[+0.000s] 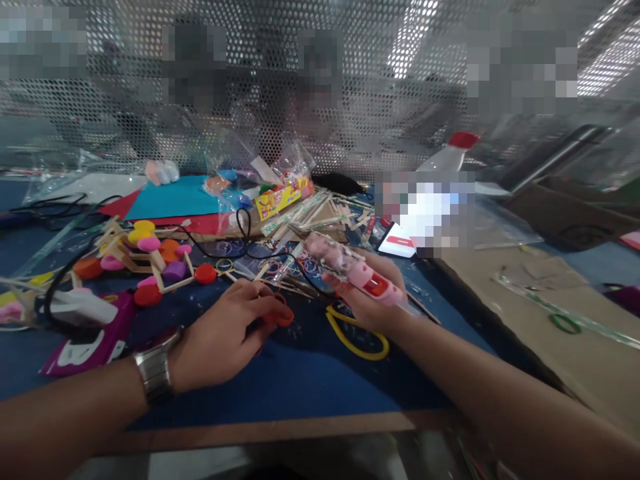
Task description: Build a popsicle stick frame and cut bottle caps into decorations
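My right hand [373, 290] is wrapped around a pink hot glue gun [350, 267], its nozzle end pointing up and to the left. A translucent stick [410, 309] pokes out of its back end. My left hand [225, 333], with a metal watch [156, 367] on the wrist, pinches a small orange-red piece [280, 317] just above the blue table surface [280, 393]; its exact shape is partly hidden by the fingers. Beneath my right hand lies a yellow loop [353, 343]. Left of my left hand stands a wooden-stick structure [133, 260] with coloured round pieces.
A black cable [215, 255] crosses the table. Farther back are loose wooden sticks [335, 212], a yellow box [283, 199] and blue paper [173, 199]. A purple packet [117, 327] lies left, a lit phone [397, 240] and cardboard [520, 307] right. Perforated metal rises behind.
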Available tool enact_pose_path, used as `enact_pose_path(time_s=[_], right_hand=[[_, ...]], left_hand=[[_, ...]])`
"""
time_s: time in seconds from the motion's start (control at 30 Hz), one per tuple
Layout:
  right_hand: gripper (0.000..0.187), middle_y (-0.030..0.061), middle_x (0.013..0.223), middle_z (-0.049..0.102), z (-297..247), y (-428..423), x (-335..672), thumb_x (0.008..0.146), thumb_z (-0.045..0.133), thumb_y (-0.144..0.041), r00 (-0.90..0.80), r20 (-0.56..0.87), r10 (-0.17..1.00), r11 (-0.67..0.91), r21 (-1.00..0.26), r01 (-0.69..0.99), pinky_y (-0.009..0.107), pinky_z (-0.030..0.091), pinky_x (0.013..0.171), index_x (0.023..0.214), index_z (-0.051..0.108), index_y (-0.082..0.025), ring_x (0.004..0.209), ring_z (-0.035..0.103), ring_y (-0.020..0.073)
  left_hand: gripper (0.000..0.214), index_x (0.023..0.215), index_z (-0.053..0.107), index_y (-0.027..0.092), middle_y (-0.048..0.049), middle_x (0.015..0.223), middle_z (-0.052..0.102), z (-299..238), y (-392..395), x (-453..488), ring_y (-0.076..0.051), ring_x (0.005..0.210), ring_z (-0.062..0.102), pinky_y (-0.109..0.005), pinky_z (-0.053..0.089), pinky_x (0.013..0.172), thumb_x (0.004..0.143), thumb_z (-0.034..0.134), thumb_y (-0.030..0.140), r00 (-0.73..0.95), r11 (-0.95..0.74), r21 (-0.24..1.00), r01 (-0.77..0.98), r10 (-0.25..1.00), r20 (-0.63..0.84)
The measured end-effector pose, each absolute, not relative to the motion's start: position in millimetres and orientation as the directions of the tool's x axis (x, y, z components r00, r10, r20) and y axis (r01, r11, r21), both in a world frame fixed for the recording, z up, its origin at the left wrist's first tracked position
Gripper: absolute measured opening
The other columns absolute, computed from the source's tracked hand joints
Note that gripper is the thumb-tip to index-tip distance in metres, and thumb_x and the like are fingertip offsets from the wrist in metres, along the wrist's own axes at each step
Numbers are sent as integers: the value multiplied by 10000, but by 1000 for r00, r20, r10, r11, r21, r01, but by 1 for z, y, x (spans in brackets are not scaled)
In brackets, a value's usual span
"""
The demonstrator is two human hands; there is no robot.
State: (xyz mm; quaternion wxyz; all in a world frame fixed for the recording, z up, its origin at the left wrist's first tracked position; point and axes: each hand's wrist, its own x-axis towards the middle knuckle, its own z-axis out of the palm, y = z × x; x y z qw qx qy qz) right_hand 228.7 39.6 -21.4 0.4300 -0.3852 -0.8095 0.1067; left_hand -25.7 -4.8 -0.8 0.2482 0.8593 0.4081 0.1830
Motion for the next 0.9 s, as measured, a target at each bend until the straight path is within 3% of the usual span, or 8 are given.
enact_pose_path(time_s=[0.13, 0.33, 0.5, 0.67, 0.9], right_hand=[[144, 50, 766, 709, -19, 38, 228, 926, 681, -356, -336, 583, 740, 666, -561, 491, 337, 531, 652, 867, 700, -226, 672, 648, 215], [147, 31, 763, 672, -18, 36, 223, 913, 670, -323, -339, 492, 802, 596, -691, 409, 326, 510, 678, 813, 629, -223, 707, 633, 202], [235, 34, 708, 628, -17, 36, 223, 892, 698, -342, -310, 475, 824, 566, -713, 414, 366, 532, 759, 732, 566, -231, 836, 686, 269], [155, 35, 752, 649, -17, 37, 224, 892, 677, -314, -340, 469, 815, 577, -713, 399, 370, 543, 776, 791, 596, -229, 814, 682, 248], [337, 30, 686, 626, -17, 37, 223, 887, 728, -452, -295, 471, 831, 556, -722, 412, 372, 551, 738, 697, 550, -238, 799, 672, 255]], left_hand=[[267, 1152, 714, 240, -69, 1164, 705, 0, -3, -25, -254, 1133, 605, -469, 485, 1032, 1000, 515, 148, 612, -552, 560, 618, 785, 99], [292, 1198, 699, 234, -79, 1159, 693, 0, -3, -26, -266, 1140, 592, -475, 480, 1037, 981, 526, 145, 606, -542, 556, 631, 791, 84], [301, 1219, 686, 230, -82, 1150, 695, 1, -3, -25, -277, 1125, 597, -486, 478, 1036, 954, 562, 161, 606, -539, 526, 658, 794, 55], [371, 1303, 626, 215, -103, 1209, 705, 0, -3, -26, -290, 1147, 628, -487, 504, 1025, 937, 575, 183, 560, -505, 525, 686, 826, 63], [382, 1298, 604, 224, -96, 1265, 661, 1, -3, -25, -272, 1135, 666, -449, 541, 1003, 919, 594, 176, 514, -456, 569, 685, 855, 68]])
